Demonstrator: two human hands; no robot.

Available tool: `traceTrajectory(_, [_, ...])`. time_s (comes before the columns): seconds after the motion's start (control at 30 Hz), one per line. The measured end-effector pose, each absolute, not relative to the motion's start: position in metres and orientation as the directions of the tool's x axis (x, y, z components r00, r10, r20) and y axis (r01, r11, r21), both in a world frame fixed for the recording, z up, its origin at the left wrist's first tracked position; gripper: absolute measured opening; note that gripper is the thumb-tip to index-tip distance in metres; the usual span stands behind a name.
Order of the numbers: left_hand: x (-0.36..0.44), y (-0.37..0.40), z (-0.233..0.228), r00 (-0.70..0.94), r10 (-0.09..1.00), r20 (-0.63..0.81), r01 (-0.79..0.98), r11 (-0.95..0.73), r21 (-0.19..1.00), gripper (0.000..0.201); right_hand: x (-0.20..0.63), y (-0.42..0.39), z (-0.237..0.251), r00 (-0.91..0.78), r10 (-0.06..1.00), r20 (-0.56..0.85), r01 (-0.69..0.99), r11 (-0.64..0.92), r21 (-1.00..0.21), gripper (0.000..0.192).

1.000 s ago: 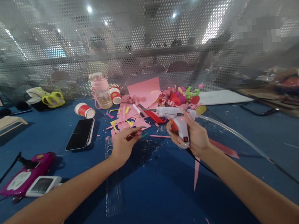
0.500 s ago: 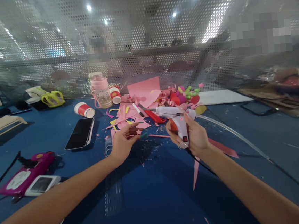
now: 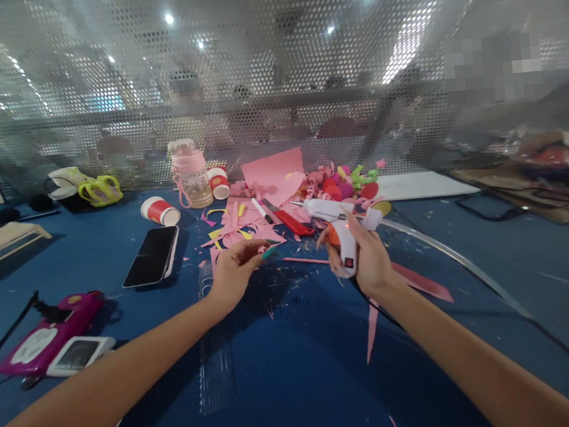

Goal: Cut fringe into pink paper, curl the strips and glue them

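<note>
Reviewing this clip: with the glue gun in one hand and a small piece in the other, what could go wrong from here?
The right hand grips the glue gun, its nozzle aimed toward the left hand, which pinches a small green piece; glue might reach the fingertips. Paper scraps lie under the nozzle, so drips could stick them to the blue mat.

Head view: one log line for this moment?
right hand: grips glue gun | left hand: pinches green piece | table: paper scraps
</note>
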State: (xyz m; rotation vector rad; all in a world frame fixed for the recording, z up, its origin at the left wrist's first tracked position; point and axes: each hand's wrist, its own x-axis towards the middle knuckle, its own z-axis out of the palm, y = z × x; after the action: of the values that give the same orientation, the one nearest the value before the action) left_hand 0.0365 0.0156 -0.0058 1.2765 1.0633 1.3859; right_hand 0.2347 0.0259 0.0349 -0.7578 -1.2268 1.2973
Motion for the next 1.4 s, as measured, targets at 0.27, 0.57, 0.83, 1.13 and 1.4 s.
traceTrajectory(0.27, [0.038,0.015,0.006,0.171,0.974,-0.149,-0.652,0.225,0.725,0.015,0.234,0.026,0.033,-0.115,0.961,0.252,-0.257,0.216,-0.942,0.040])
traceTrajectory(0.57, [0.036,0.014,0.002,0.325,0.942,-0.086,-0.752,0.312,0.581,0.018,0.235,0.027,0.033,-0.116,0.968,0.221,-0.268,0.184,-0.946,0.040])
traceTrajectory(0.83, [0.036,0.011,0.003,0.392,0.919,-0.043,-0.767,0.352,0.536,0.029,0.235,0.028,0.032,-0.136,0.971,0.196,-0.243,0.159,-0.957,0.037])
traceTrajectory(1.13, [0.036,0.010,0.004,0.422,0.905,-0.054,-0.736,0.377,0.562,0.034,0.235,0.028,0.031,-0.160,0.964,0.214,-0.259,0.168,-0.951,0.039])
traceTrajectory(1.4, [0.035,0.013,0.003,0.395,0.917,-0.057,-0.747,0.357,0.560,0.020,0.235,0.027,0.030,-0.159,0.960,0.230,-0.243,0.188,-0.952,0.042])
